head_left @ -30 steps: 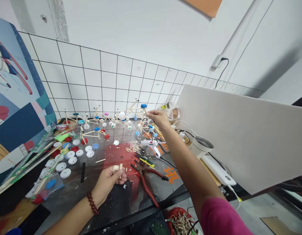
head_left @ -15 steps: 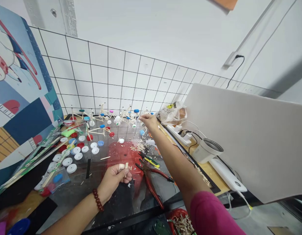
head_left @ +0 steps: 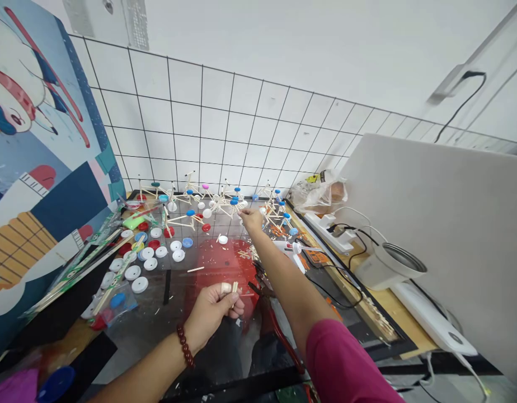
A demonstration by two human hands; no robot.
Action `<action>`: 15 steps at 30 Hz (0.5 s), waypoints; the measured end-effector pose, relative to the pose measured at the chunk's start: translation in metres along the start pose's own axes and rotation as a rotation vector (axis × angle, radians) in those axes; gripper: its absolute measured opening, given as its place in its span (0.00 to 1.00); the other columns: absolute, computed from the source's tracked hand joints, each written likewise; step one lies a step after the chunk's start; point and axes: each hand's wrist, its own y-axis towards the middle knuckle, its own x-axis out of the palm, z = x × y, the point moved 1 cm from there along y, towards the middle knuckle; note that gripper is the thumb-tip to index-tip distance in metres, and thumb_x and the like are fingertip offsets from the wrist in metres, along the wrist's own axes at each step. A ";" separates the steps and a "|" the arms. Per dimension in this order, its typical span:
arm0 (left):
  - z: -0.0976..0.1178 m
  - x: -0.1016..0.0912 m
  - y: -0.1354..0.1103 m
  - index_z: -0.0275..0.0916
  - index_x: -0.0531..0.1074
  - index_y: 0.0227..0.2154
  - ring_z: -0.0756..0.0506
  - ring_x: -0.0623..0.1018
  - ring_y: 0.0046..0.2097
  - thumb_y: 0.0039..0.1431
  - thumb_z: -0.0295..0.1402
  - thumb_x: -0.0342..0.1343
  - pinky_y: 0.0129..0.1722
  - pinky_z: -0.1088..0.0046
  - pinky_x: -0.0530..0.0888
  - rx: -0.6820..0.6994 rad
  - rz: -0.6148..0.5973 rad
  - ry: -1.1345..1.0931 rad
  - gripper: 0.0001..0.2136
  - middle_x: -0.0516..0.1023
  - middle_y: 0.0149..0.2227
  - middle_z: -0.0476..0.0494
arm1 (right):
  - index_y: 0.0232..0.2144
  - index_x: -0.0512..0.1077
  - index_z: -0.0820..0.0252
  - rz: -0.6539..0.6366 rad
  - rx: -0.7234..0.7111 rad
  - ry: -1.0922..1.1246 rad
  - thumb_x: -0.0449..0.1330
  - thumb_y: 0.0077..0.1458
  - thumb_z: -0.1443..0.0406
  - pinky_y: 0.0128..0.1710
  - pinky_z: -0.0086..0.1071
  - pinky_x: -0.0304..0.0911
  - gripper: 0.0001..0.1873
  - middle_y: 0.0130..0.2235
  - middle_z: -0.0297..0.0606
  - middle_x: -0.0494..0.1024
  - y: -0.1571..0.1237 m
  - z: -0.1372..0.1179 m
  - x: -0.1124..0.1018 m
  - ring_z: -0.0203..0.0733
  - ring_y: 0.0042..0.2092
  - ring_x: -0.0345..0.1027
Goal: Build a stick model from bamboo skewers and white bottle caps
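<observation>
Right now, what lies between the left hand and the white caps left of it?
In the head view, a black strip and a wooden stick lie between the left hand and caps.

Beyond the right hand (head_left: 252, 222), a white wall (head_left: 275, 33) rises behind the tabletop (head_left: 143, 333), its lower part crossed by a grid (head_left: 216, 103) of thin black lines. Left of both hands leans a blue illustrated panel (head_left: 80, 198) with a cartoon animal. To their right stands a plain pale-grey board (head_left: 451, 224), and higher on that side a black cord (head_left: 462, 106) hangs against the wall. The tabletop around the left hand (head_left: 220, 307) is dark and glossy; the light is even and bright.
</observation>
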 end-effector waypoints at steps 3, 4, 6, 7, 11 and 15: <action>0.001 0.001 0.000 0.33 0.78 0.26 0.49 0.76 0.27 0.43 0.49 0.67 0.30 0.72 0.72 0.001 0.005 -0.008 0.20 0.79 0.25 0.42 | 0.31 0.80 0.57 -0.026 -0.007 0.010 0.63 0.48 0.62 0.48 0.38 0.63 0.08 0.32 0.33 0.82 -0.002 0.004 0.002 0.43 0.39 0.74; 0.002 0.001 0.000 0.33 0.78 0.26 0.48 0.76 0.27 0.43 0.49 0.68 0.30 0.72 0.72 0.001 0.008 -0.010 0.20 0.79 0.25 0.42 | 0.31 0.80 0.58 -0.036 -0.013 0.018 0.64 0.47 0.63 0.46 0.37 0.64 0.07 0.31 0.34 0.82 -0.003 0.004 0.001 0.43 0.38 0.75; 0.003 0.001 0.000 0.33 0.78 0.26 0.48 0.77 0.27 0.42 0.49 0.68 0.30 0.72 0.72 0.002 0.012 -0.014 0.20 0.80 0.25 0.42 | 0.33 0.80 0.60 -0.049 -0.038 0.039 0.65 0.45 0.65 0.42 0.35 0.66 0.10 0.32 0.36 0.82 -0.004 0.000 -0.005 0.44 0.37 0.75; 0.003 0.000 0.000 0.33 0.78 0.26 0.48 0.77 0.27 0.42 0.49 0.68 0.30 0.72 0.72 0.002 0.012 -0.016 0.20 0.80 0.25 0.42 | 0.35 0.80 0.61 -0.048 -0.059 0.052 0.65 0.45 0.66 0.42 0.34 0.66 0.12 0.34 0.38 0.82 -0.005 -0.004 -0.010 0.44 0.38 0.75; 0.002 0.000 -0.001 0.33 0.78 0.26 0.48 0.77 0.28 0.43 0.47 0.68 0.30 0.73 0.72 0.009 0.013 -0.016 0.19 0.80 0.25 0.42 | 0.46 0.76 0.62 -0.028 -0.198 0.118 0.58 0.55 0.62 0.44 0.34 0.67 0.17 0.45 0.43 0.80 -0.030 -0.037 -0.056 0.42 0.43 0.74; 0.004 0.001 -0.003 0.33 0.78 0.26 0.48 0.77 0.28 0.42 0.45 0.69 0.30 0.72 0.72 0.003 0.018 -0.043 0.17 0.80 0.25 0.42 | 0.44 0.77 0.50 -0.137 -0.734 0.073 0.59 0.56 0.61 0.46 0.39 0.66 0.14 0.43 0.36 0.80 -0.116 -0.063 -0.128 0.42 0.41 0.72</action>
